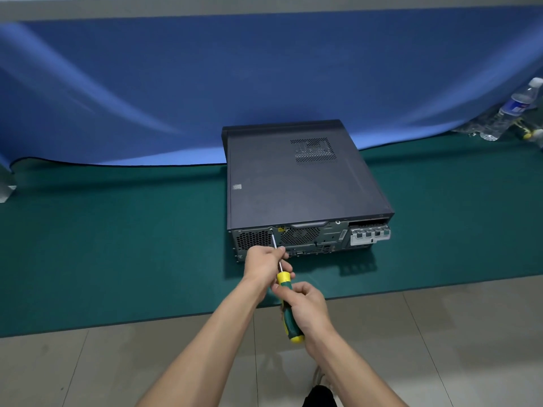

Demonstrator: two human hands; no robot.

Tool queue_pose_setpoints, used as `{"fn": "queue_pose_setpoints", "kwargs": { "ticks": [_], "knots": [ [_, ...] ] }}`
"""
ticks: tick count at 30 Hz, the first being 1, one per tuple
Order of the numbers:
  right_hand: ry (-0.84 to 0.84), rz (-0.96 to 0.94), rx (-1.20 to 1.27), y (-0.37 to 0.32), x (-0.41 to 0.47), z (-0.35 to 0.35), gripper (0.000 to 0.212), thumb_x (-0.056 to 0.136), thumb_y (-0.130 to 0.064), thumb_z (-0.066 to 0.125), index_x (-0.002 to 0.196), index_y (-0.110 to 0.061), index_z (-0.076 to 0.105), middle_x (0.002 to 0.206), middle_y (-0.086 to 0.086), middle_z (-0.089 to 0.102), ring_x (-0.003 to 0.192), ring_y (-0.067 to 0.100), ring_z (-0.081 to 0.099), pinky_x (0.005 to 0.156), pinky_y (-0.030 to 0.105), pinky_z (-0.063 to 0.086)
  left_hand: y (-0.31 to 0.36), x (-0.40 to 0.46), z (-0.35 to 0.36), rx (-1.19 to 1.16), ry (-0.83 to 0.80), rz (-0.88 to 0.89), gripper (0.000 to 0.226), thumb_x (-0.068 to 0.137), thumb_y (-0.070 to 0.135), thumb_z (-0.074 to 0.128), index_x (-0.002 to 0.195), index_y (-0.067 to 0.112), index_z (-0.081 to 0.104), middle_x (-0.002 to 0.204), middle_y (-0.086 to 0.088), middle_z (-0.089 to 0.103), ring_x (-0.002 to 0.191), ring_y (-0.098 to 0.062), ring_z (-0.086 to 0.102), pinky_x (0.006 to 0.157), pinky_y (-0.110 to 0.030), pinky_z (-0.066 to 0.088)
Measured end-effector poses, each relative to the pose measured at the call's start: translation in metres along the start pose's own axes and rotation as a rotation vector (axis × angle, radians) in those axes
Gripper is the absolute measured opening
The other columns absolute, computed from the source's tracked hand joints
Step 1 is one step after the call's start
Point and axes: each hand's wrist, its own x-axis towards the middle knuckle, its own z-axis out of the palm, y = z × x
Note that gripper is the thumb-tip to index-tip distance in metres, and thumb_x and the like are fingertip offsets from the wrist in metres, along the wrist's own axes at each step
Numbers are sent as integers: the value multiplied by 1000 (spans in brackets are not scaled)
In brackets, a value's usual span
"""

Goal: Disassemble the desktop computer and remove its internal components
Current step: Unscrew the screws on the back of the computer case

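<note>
Your right hand (305, 306) grips the screwdriver (289, 306) handle, your left hand (266, 264) pinches its shaft; the tip points up-frame at the computer (296, 177) rear panel.

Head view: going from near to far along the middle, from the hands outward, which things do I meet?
Right hand gripping green-and-yellow screwdriver → left hand on its metal shaft → dark grey desktop computer case → blue mat.
</note>
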Motion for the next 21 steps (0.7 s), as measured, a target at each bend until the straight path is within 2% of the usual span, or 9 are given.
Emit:
{"fn": "queue_pose_setpoints", "kwargs": {
  "ticks": [2, 5, 7, 10, 12, 16, 19, 21],
  "knots": [
    [-71, 57, 61, -4, 0, -1, 26, 83, -25, 71, 79, -11, 50, 67, 8, 54, 57, 23, 51, 57, 31, 41, -2, 3, 4, -82, 10, -10, 26, 100, 10, 43, 79, -2, 55, 45, -6, 58, 38, -18, 59, 38, -24, 49],
    [-209, 161, 157, -8, -3, -4, 22, 93, -28, 56, 88, -7, 62, 64, 5, 65, 47, 19, 59, 43, 23, 43, -4, 5, 9, -221, 0, -56, 24, 101, 10, 36, 91, -4, 53, 51, -11, 63, 43, -21, 63, 40, -28, 52],
    [-167, 101, 93, -6, -2, -5, 18, 94, -23, 56, 87, -7, 61, 64, 4, 67, 45, 17, 59, 43, 21, 43, -1, 10, 9, -279, 12, -68, 16, 100, 9, 40, 98, -2, 51, 60, -14, 66, 46, -22, 64, 42, -30, 54],
    [-17, 10, -10, -5, 0, -7, 16, 85, -20, 70, 83, -7, 61, 63, 4, 67, 50, 15, 57, 57, 26, 47, 9, 24, 6, -407, 78, -79, 11, 96, 10, 50, 95, 0, 52, 78, -17, 64, 59, -24, 66, 47, -32, 57],
    [44, -24, -94, -9, 2, -9, 19, 80, -21, 74, 84, -7, 61, 65, 3, 67, 58, 16, 58, 69, 33, 48, 15, 31, 4, -463, 113, -79, 13, 94, 9, 55, 88, -2, 55, 80, -17, 64, 66, -25, 65, 50, -31, 58],
    [57, -47, -172, -16, 3, -16, 18, 78, -20, 75, 84, -8, 61, 67, 3, 67, 62, 15, 58, 67, 29, 46, 12, 36, 6, -450, 168, -48, 12, 91, 4, 58, 91, -9, 57, 78, -19, 66, 65, -24, 67, 48, -27, 56],
    [51, -55, -216, -16, 5, -23, 16, 79, -18, 74, 84, -9, 63, 70, 4, 68, 69, 18, 62, 74, 35, 51, 9, 38, 5, -423, 176, -21, 11, 91, 2, 56, 91, -10, 58, 78, -19, 67, 60, -22, 69, 48, -26, 55],
    [92, -87, -348, -17, 8, -28, 13, 81, -20, 71, 87, -13, 62, 78, 4, 68, 75, 21, 63, 75, 38, 51, 9, 39, 5, -453, 159, -34, 14, 93, 3, 53, 85, -8, 57, 75, -19, 66, 53, -20, 68, 46, -27, 55]
  ]
}}
